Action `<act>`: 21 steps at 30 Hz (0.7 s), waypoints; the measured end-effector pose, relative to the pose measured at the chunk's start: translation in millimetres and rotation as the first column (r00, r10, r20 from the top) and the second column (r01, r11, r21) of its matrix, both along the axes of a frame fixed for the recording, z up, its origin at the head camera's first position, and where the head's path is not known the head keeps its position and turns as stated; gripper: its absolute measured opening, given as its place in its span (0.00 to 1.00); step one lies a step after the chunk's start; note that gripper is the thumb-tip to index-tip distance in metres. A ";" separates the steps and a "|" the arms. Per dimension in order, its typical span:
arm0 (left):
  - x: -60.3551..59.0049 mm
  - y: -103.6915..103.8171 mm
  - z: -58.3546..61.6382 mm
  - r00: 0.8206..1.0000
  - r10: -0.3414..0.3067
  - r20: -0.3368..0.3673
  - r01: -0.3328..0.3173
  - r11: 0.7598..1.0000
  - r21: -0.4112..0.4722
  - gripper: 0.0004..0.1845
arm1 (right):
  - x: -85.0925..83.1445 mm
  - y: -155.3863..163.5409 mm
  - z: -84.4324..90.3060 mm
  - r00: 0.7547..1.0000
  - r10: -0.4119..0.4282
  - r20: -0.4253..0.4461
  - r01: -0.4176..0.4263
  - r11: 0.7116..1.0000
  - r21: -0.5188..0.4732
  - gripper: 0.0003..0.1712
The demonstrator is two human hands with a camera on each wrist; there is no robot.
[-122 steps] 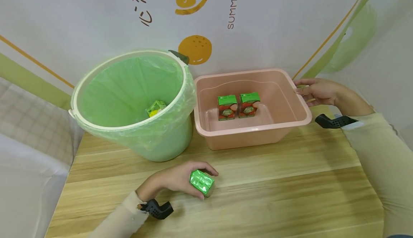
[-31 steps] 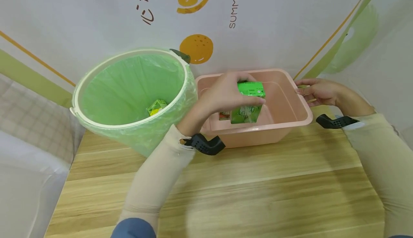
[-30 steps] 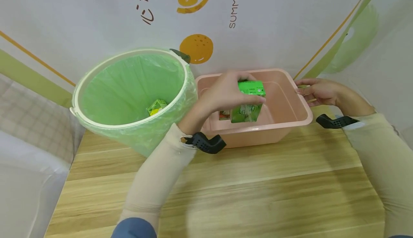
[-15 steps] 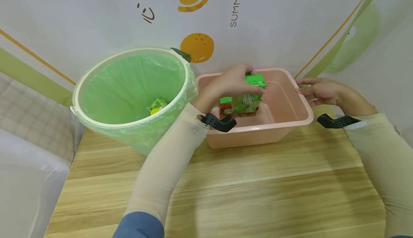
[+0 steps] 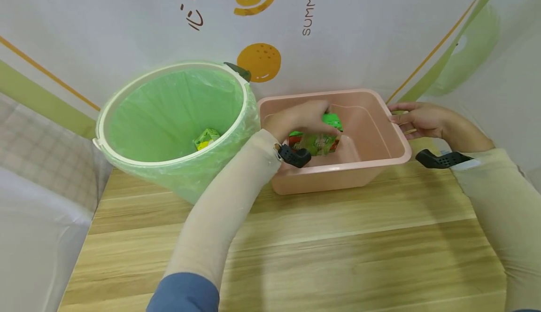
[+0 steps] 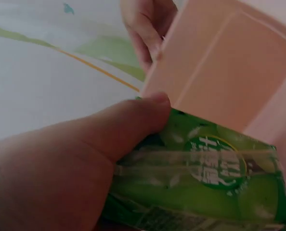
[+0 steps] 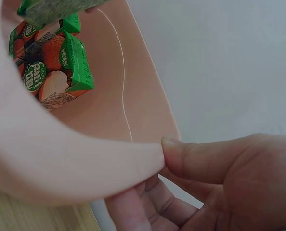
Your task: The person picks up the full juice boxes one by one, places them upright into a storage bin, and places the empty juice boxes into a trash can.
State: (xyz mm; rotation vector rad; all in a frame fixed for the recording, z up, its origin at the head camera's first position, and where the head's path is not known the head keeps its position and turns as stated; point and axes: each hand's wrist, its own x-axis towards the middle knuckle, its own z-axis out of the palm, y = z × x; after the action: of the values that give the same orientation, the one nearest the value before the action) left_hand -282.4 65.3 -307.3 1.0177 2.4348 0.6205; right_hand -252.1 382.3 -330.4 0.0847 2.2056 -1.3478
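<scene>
My left hand (image 5: 305,117) reaches into the pink plastic basin (image 5: 372,152) and grips a green juice box (image 6: 205,168) between thumb and fingers. A clear straw is fixed along the box's side. Two red juice boxes with green tops stand in the basin; in the right wrist view one red juice box (image 7: 56,67) shows below the green one. From above, the hand and the green box partly cover them. At the basin's right end my right hand (image 5: 422,120) pinches the rim, thumb on top and fingers underneath.
To the left of the basin stands a light green bin (image 5: 169,163) lined with a green bag, a green and yellow carton (image 5: 206,139) inside. Both containers are on a wooden table (image 5: 338,246), against a fruit-printed cloth (image 5: 338,44).
My left hand has picked up the green juice box from the table, carried it over the basin and lowered it among the red boxes. My right hand stays on the rim.
</scene>
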 end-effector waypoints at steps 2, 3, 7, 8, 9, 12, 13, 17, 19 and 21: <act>-2.5 -0.7 -5.2 1.000 0.004 0.010 -0.004 1.000 0.002 0.26 | -0.1 -0.6 0.1 1.000 -0.004 0.000 0.004 1.000 -0.001 0.35; -3.7 -1.0 -7.5 1.000 0.007 0.016 -0.007 1.000 0.001 0.26 | -0.1 -0.9 0.1 1.000 -0.006 0.000 0.006 1.000 -0.002 0.35; -7.9 -1.3 -15.7 1.000 0.001 0.026 -0.001 1.000 -0.011 0.21 | 0.1 -0.5 0.1 1.000 -0.010 0.002 0.010 1.000 -0.005 0.33; -8.6 -1.0 -17.3 1.000 -0.005 0.029 0.005 1.000 -0.013 0.20 | 0.2 -0.3 0.1 1.000 -0.010 0.003 0.010 1.000 -0.005 0.33; -9.1 -0.6 -19.1 1.000 -0.010 0.029 0.011 1.000 -0.015 0.19 | 0.2 0.1 0.0 1.000 -0.009 0.004 0.009 1.000 -0.006 0.32; -9.9 1.5 -24.8 0.999 -0.030 0.042 0.031 0.999 -0.018 0.16 | 0.2 0.4 -0.3 1.000 -0.013 0.005 0.013 1.000 -0.008 0.32; -9.9 2.2 -26.6 0.998 -0.033 0.047 0.034 0.999 -0.021 0.17 | 0.2 0.3 -0.4 1.000 -0.014 0.005 0.014 1.000 -0.009 0.31; -9.8 4.9 -33.2 0.997 -0.029 0.072 0.032 0.998 -0.046 0.29 | 0.0 0.2 -0.6 1.000 -0.017 0.007 0.018 1.000 -0.012 0.30; -10.0 5.5 -35.9 0.997 -0.017 0.074 0.022 0.998 -0.066 0.34 | -0.2 0.1 -0.5 1.000 -0.017 0.009 0.017 1.000 -0.013 0.29; -10.6 5.8 -38.0 0.997 -0.012 0.076 0.018 0.997 -0.079 0.35 | -0.3 -0.1 -0.3 1.000 -0.018 0.010 0.018 1.000 -0.014 0.28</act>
State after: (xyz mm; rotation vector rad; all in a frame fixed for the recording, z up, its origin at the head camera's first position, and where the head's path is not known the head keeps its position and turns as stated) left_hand -293.0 71.1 -345.3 0.9619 2.3642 0.5425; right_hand -252.4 382.2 -330.7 0.1061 2.1916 -1.3690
